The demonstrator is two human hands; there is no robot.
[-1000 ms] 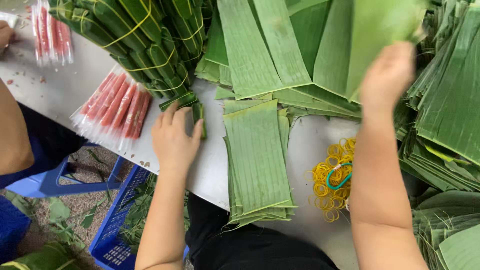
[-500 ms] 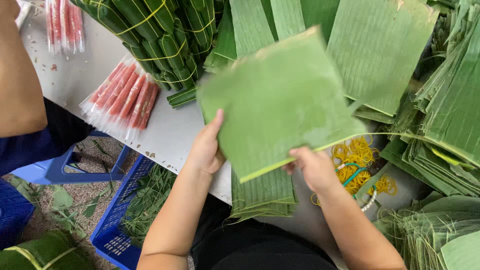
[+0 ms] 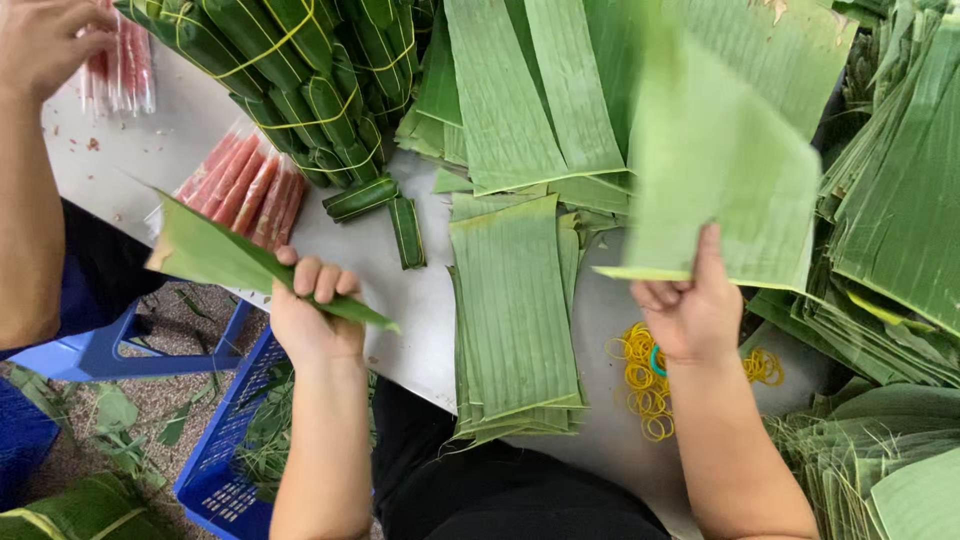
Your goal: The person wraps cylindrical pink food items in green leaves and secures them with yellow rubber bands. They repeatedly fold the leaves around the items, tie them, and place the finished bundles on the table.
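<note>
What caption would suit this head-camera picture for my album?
Over a table stacked with cut banana leaves, the left hand grips one leaf piece while the right hand lifts another leaf sheet.

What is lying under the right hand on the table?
Under the right hand, yellow rubber bands lie loose on the grey table, with one teal band among them. The wrist covers part of the pile, so its middle is hidden.

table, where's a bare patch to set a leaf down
The table is bare between the left hand and the trimmed leaf stack, below the two loose wrapped rolls. A smaller grey strip lies beside the yellow rubber bands. The top and right edges are crowded with banana leaves.
</note>
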